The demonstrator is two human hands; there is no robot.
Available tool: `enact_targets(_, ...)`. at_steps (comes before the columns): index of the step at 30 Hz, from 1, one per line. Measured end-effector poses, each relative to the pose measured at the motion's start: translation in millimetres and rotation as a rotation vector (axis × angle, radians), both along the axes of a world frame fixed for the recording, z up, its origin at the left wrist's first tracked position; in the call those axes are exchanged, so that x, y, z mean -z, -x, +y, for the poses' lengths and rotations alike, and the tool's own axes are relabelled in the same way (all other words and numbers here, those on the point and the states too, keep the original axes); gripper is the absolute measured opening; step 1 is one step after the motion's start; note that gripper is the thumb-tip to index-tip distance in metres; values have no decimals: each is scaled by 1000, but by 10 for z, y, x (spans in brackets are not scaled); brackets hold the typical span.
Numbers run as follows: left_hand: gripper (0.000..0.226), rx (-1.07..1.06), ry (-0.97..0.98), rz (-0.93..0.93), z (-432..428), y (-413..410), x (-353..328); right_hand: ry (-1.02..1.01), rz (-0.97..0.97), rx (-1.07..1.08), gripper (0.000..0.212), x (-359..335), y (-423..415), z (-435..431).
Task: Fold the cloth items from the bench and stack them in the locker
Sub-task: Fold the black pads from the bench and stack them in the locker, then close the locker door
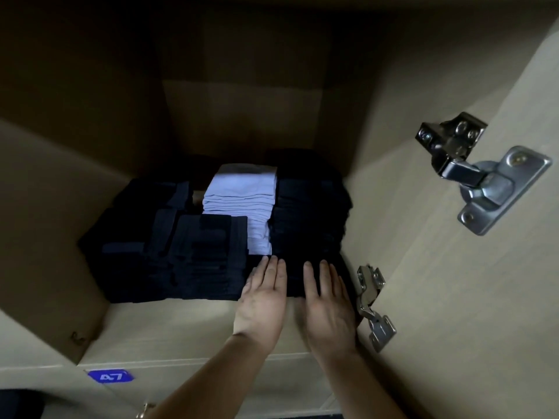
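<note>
Head view: pale wood-grain locker (187, 322), door (453, 297) swung open at 3 o'clock, carrying two metal hinges (481, 173). A blue label (110, 375) sits on the front edge at 7 o'clock. The shelf holds dark folded stacks (169, 255) and, between them, a white folded stack (242, 204). Left hand (263, 297) and right hand (328, 303) lie flat, fingers extended and ungripped, on a dark folded cloth (305, 237) at the right. Dark fabric details are indistinct; the interior rear is in shadow.
</note>
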State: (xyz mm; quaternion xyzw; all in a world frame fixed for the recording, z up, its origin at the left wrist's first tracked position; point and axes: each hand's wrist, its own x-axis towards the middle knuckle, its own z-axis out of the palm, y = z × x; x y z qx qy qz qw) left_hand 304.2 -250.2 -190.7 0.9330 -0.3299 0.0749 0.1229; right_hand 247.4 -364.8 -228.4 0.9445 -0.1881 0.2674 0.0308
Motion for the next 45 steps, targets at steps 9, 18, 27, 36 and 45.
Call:
enact_targets(9,60,58,5,14,37,18,-49,-43,-45,-15,72,14,10,11)
enact_targets(18,75,149,-67,29,186,108,-329,-48,31,3,76,-104,37,67)
enact_targets(27,62,107,3,27,464,347,-816,-108,69,-16,70,-645,179,311)
enact_targets(36,55,14,144,-128,1138,1231,-1745,-167,-81,-84,56,-1743,1141,837)
enact_targets(45,56,100,291,-86,1530,2812,-1924,-316,-248,-141,48,-2223,2993,1360)
